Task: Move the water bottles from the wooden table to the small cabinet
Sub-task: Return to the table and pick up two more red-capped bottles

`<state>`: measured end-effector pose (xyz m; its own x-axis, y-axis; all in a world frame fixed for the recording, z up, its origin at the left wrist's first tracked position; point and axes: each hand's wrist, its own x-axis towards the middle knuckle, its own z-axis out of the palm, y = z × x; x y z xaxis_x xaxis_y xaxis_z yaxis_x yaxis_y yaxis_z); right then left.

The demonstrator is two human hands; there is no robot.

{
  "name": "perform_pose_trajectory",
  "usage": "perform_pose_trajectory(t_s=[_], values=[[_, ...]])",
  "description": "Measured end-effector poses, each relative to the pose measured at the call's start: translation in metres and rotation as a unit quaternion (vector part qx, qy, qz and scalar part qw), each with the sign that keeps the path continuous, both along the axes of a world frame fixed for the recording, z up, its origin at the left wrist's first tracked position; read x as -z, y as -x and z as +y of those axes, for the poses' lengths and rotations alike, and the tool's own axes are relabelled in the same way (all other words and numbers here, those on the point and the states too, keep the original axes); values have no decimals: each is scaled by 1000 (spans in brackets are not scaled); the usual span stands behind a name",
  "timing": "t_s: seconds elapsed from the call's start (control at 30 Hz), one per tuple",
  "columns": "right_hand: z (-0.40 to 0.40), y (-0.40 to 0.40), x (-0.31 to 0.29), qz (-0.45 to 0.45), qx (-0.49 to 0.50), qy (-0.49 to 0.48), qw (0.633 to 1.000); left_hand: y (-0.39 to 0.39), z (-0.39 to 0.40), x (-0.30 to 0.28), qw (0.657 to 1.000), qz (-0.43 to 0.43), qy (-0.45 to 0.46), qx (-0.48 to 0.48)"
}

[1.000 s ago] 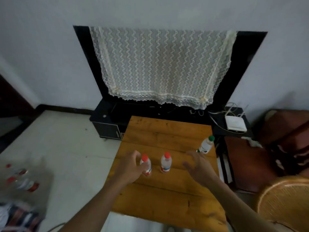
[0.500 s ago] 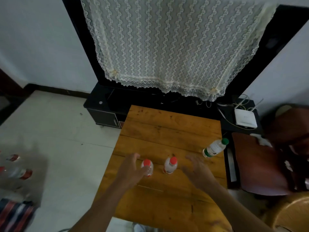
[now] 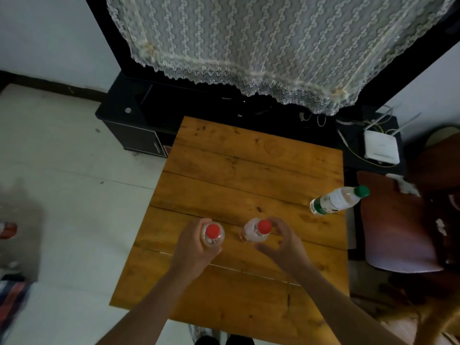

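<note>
Your left hand point(image 3: 196, 245) is wrapped around a small clear plastic water bottle with a red cap point(image 3: 212, 234). Your fingers curl round its side and hold it tight. It is near the left edge of the brown wooden tabletop point(image 3: 249, 170), about halfway back.

Your right hand point(image 3: 283, 242) is half open, with the fingers bent like a claw. It is just beside a second small clear bottle with a red cap point(image 3: 256, 230), but you do not have hold of it. That bottle stands up on the tabletop, close to the first one.

A third clear bottle with a green cap and a white label point(image 3: 338, 199) stands at the right edge of the tabletop, well apart from your hands.

Past the far edge is a low black cabinet point(image 3: 129, 130). A white lace cloth point(image 3: 249, 46) hangs above it.
</note>
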<state>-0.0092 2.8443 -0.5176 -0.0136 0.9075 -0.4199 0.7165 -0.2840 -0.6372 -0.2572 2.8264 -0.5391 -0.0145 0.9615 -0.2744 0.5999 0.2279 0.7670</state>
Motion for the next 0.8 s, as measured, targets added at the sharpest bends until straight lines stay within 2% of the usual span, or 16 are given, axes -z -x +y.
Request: perform_pose_trajectory(t_s=[0.1, 0.43, 0.8], values=[[5, 3, 22, 36, 38, -6, 999, -4, 1, 14, 999, 5, -31, -11], [2, 13, 63, 61, 84, -88, 991, -3, -6, 44, 996, -5, -79, -33], [7, 10, 69, 69, 62, -134, 987, -10, -8, 56, 995, -3, -88, -51]])
